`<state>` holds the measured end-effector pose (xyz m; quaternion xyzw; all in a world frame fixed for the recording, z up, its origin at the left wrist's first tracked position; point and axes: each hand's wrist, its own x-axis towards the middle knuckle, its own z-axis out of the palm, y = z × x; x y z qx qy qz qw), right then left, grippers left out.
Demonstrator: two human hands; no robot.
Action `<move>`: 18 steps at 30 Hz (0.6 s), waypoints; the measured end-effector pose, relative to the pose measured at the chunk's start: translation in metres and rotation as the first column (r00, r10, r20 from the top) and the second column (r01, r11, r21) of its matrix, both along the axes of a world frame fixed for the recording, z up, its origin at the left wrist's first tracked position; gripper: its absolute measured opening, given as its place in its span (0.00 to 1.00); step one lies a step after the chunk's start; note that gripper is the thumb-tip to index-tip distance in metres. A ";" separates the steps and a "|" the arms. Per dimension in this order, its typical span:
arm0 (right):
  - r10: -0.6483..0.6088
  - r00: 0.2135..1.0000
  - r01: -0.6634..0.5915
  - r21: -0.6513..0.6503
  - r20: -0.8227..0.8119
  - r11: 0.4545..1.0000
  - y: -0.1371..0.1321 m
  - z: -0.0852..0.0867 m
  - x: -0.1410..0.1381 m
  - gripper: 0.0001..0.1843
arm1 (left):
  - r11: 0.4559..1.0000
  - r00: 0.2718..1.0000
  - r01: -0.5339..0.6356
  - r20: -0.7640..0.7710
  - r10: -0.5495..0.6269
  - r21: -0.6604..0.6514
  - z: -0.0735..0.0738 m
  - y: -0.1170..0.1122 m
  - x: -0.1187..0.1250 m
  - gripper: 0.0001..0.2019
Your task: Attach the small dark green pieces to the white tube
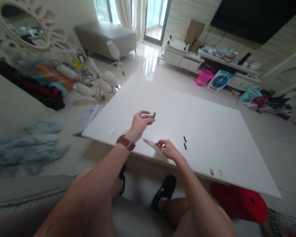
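My left hand [140, 123] is raised over the white table [212, 108], fingers pinched on a small green chip-like piece [154, 115]. A brown watch strap circles that wrist. My right hand [166, 148] rests near the table's front edge, fingers curled on a thin light stick-like tool [148, 141] that points left. Two more small green pieces [185, 143] lie on the table just right of my right hand.
A small clear packet [114, 132] lies at the table's left corner, and two tiny objects [215, 171] sit near the front edge. A red stool [240, 201] stands under the table. A chandelier [93, 80], pink basket [203, 77] and low cabinet [185, 59] lie beyond.
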<state>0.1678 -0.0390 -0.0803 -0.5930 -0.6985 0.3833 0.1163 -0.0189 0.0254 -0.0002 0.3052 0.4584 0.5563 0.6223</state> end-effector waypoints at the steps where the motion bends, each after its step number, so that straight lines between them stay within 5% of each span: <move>1: 0.111 0.994 -0.111 -0.099 -0.003 0.989 -0.002 0.005 -0.001 0.16 | 1.000 1.000 -0.001 -0.002 0.001 0.000 0.000 0.000 0.000 0.17; 3: 0.291 0.957 -0.280 -0.252 0.004 0.926 -0.007 0.015 0.000 0.17 | 1.000 1.000 0.005 -0.015 -0.005 0.000 0.000 0.000 0.000 0.17; 6: 0.339 0.938 -0.310 -0.268 0.072 0.912 -0.011 0.025 0.005 0.15 | 0.999 0.999 0.037 -0.038 -0.037 -0.004 -0.002 0.000 0.000 0.16; 9: 0.284 0.949 -0.253 -0.211 0.136 0.944 -0.013 0.029 0.009 0.11 | 0.997 0.996 0.080 -0.049 -0.080 -0.016 -0.004 0.000 0.003 0.15; 13: 0.199 0.947 -0.174 -0.116 0.253 0.978 -0.010 0.035 0.013 0.19 | 0.990 0.990 0.135 -0.045 -0.136 -0.031 -0.007 -0.003 0.007 0.15; 18: -0.146 0.932 0.116 0.109 0.333 0.987 0.000 0.046 0.023 0.22 | 0.988 0.988 0.147 -0.043 -0.148 -0.040 -0.007 -0.006 0.010 0.14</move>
